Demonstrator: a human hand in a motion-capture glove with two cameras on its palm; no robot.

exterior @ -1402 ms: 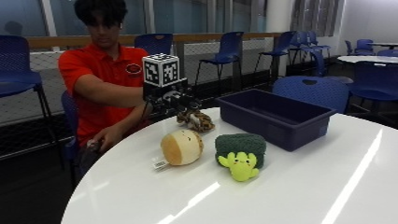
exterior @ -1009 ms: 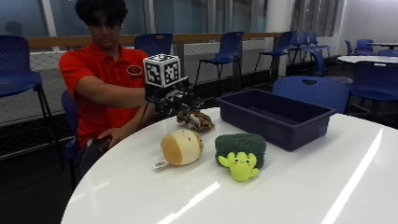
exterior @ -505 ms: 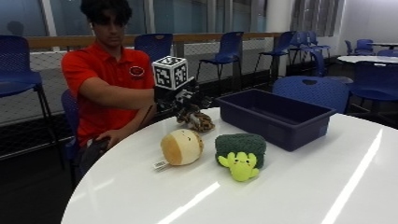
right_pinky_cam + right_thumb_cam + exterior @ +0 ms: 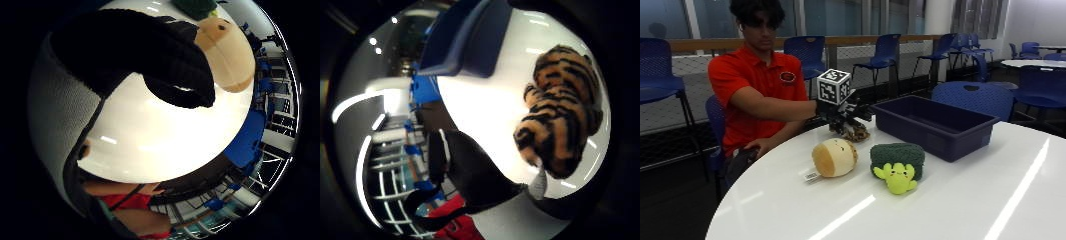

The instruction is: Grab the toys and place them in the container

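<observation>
A: In the outside view, where is the gloved right hand (image 4: 843, 114)?

B: Centre of the frame, above the tiger toy (image 4: 854, 131), beside the near end of the blue container (image 4: 933, 126). Its fingers reach down round the tiger; whether they actually hold it I cannot tell.

A: And the other toys?

B: The round tan plush (image 4: 834, 157) and the green broccoli plush (image 4: 897, 161) sit side by side on the white table (image 4: 973, 200), lower centre.

A: The thumb-side palm view?

B: The tiger toy (image 4: 563, 117) fills the right side, close to the palm, lying on the table, with the container (image 4: 465, 37) at upper left and a black gloved finger (image 4: 470, 175) below.

A: The little-finger side?

B: A curled black finger (image 4: 150, 55) crosses the top, the tan plush (image 4: 227, 55) at upper right, a sliver of green (image 4: 195, 6) at the top edge.
</observation>
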